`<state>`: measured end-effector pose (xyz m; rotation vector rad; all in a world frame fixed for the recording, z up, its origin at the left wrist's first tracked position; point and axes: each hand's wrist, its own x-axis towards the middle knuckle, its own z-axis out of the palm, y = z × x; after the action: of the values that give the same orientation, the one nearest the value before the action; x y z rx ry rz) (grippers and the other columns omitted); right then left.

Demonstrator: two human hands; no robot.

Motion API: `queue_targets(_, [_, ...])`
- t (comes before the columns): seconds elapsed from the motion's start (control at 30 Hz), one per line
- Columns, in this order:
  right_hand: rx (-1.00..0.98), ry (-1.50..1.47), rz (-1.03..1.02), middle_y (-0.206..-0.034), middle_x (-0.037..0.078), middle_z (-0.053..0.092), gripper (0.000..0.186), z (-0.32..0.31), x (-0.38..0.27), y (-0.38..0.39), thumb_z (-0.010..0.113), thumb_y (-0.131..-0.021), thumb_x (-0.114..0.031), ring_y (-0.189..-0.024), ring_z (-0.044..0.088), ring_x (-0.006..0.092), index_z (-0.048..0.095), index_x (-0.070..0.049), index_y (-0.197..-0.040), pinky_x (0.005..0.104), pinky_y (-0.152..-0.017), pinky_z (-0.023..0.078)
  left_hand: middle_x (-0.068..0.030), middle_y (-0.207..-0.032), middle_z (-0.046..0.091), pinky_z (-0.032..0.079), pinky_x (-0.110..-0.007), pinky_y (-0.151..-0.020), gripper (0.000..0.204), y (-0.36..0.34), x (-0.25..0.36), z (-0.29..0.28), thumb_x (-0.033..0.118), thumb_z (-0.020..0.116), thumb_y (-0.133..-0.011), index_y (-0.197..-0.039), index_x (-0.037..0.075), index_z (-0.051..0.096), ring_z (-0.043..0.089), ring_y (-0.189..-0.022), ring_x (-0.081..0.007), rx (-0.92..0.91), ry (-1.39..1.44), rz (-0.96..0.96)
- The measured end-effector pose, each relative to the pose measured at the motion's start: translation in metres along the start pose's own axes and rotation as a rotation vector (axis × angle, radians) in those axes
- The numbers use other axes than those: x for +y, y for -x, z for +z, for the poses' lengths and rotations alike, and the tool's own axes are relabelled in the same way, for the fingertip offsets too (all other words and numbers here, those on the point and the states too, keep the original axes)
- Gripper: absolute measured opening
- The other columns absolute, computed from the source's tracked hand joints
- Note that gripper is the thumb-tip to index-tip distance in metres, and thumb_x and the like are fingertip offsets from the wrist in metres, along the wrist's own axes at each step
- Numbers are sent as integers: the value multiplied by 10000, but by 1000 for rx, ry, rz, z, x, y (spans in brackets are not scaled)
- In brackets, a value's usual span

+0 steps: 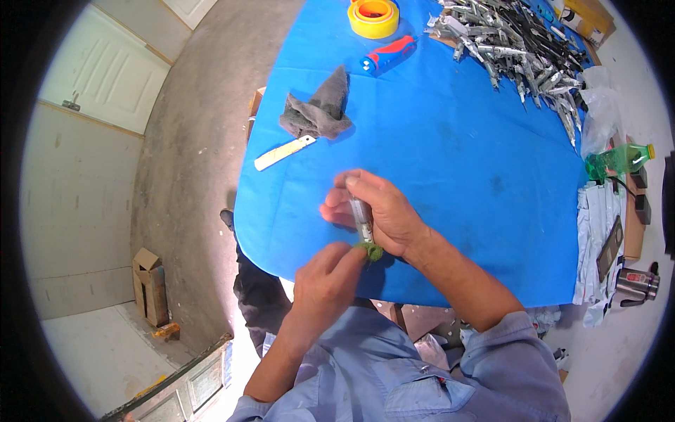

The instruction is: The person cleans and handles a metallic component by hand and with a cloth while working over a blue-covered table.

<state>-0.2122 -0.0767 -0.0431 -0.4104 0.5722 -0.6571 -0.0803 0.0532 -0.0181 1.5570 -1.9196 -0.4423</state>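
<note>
My right hand (390, 214) is closed around a slim silver metal part (363, 219), held upright over the near part of the blue-covered table. The part's exact kind does not show, and its upper end is partly covered by my slightly blurred fingers. At its lower end, my left hand (325, 285) pinches a green scouring pad (373, 251), which touches the metal. The left fingertips are partly hidden behind the hand. Beyond my hands lie a crumpled grey cloth (318, 112) and a pale yellow flat-handled cutter or scraper (285, 152).
A heap of silver and black metal parts (506, 53) covers the far right. At the far edge sit a yellow tape roll (373, 27) and a red-and-blue handled tool (389, 55). Along the right are a green bottle (619, 162), plastic bags (594, 232) and a steel mug (636, 285).
</note>
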Motion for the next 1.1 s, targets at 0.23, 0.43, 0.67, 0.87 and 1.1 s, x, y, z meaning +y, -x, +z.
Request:
queue_targets(0.23, [-41, -1, 7, -1041, 91, 710, 273, -2, -2, -1, 495, -1144, -269, -964, 696, 198, 597, -30, -1230, 352, -899, 570, -134, -1014, 733, 594, -357, -653, 240, -27, 2, -13, -42, 793, -870, -1086, 40, 728, 747, -809, -289, 115, 34, -31])
queue_targets(0.43, [-171, -180, 93, -1119, 114, 733, 416, -18, 5, -10, 451, -1146, -351, -1132, 711, 270, 621, -13, -1319, 421, -1018, 576, -131, -1005, 731, 594, -352, -661, 221, -39, -4, -5, -42, 780, -884, -1080, 49, 735, 747, -810, -283, 133, -17, 24])
queue_targets(0.67, [-265, -159, 23, -1186, 145, 725, 450, -23, 6, -9, 441, -1074, -216, -1197, 693, 320, 578, 40, -1418, 454, -1111, 527, -126, -1012, 729, 588, -360, -655, 224, -26, -4, -12, -34, 783, -876, -1078, 52, 736, 738, -789, -292, 89, -34, -23])
queue_targets(0.87, [-216, -147, 43, -1173, 133, 717, 403, -16, 2, -7, 457, -1032, -168, -1155, 676, 274, 573, 17, -1370, 425, -1070, 504, -123, -1018, 732, 581, -353, -632, 249, -3, -9, -11, -46, 778, -872, -1095, 53, 729, 736, -773, -274, 15, 8, -56])
queue_targets(1.1, [-227, -133, 31, -1172, 138, 710, 344, -15, 0, -7, 480, -1065, -128, -1105, 683, 246, 560, 7, -1372, 384, -1015, 536, -130, -1022, 733, 580, -347, -625, 248, -29, -6, -22, -35, 791, -882, -1106, 49, 724, 733, -755, -260, 144, 6, -37])
